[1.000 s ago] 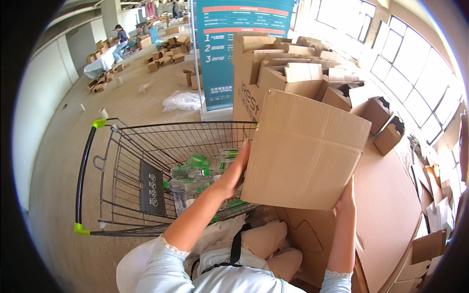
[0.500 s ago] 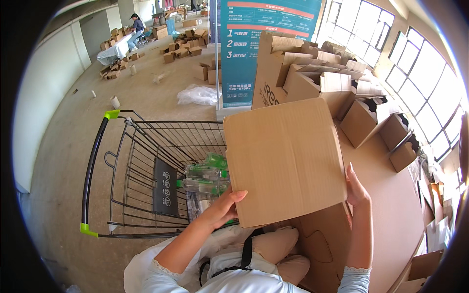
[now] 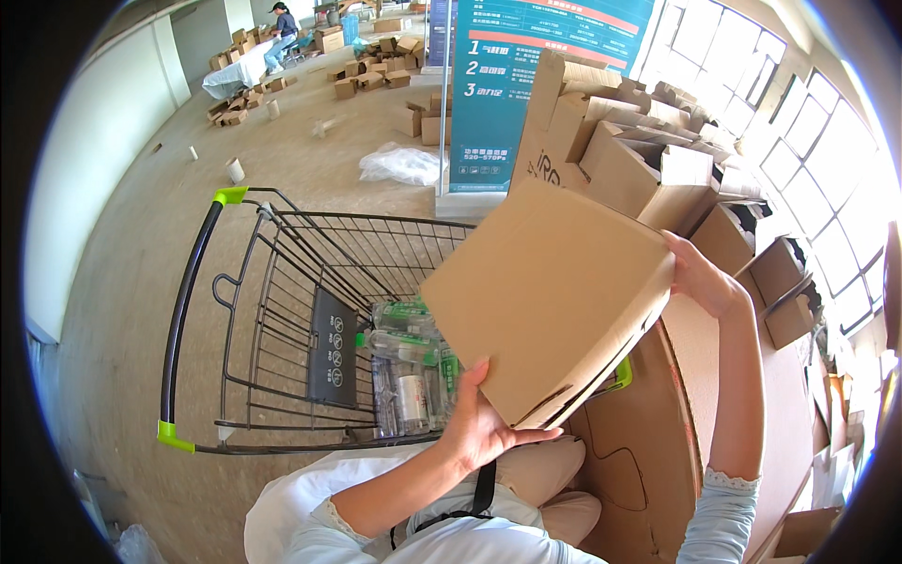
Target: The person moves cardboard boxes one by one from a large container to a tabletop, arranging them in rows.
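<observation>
Heaped cartons point(image 3: 346, 88) across a bare floor point(image 3: 122, 282) suggest a workshop.

1 held ctn point(image 3: 554, 301), 1 cart point(image 3: 334, 348)

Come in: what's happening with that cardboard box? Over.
Left fingers on near corner of cardboard box; right fingers on its right corner. Box held aslant, hiding part of shopping cart. Nothing seen blocking it.

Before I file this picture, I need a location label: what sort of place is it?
Likely a warehouse or workshop hall: cardboard boxes crowd the right side, cartons lie scattered on the wide floor, and tall paned windows line one wall.
</observation>
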Demonstrator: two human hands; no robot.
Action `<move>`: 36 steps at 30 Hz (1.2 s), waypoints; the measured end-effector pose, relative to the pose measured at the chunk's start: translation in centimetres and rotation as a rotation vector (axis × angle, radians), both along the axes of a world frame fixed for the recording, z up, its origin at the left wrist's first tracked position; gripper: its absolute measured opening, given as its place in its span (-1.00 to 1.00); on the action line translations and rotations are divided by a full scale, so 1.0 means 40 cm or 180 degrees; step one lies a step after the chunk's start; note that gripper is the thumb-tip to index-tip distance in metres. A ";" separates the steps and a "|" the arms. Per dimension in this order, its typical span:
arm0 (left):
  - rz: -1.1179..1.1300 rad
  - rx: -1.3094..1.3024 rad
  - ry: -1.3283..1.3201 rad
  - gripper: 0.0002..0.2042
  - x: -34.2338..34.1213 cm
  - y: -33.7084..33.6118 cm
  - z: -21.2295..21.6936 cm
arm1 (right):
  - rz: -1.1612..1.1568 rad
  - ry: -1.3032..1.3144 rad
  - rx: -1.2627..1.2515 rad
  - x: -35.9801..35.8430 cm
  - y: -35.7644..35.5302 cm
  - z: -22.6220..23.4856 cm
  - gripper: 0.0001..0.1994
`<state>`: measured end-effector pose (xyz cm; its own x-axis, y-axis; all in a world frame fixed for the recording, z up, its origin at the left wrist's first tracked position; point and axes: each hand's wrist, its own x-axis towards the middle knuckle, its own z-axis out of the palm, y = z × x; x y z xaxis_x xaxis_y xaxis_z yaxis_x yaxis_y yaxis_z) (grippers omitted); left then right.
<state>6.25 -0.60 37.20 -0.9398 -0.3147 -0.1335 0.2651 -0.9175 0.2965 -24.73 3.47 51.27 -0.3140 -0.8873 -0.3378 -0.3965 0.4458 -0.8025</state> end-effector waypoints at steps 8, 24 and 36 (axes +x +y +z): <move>-0.0032 0.1150 0.0284 -0.06 -0.041 0.024 0.020 | 0.0226 0.0818 -0.0155 0.083 -0.148 0.061 -0.17; 0.0201 -0.0250 -0.0028 -0.16 -0.038 0.020 0.024 | -0.0557 0.0355 -0.0240 -0.048 0.028 0.007 -0.24; 0.0766 -0.3388 -0.0282 -0.45 -0.100 0.036 0.039 | -0.0752 -0.1032 -0.2253 -0.038 0.645 -0.109 0.28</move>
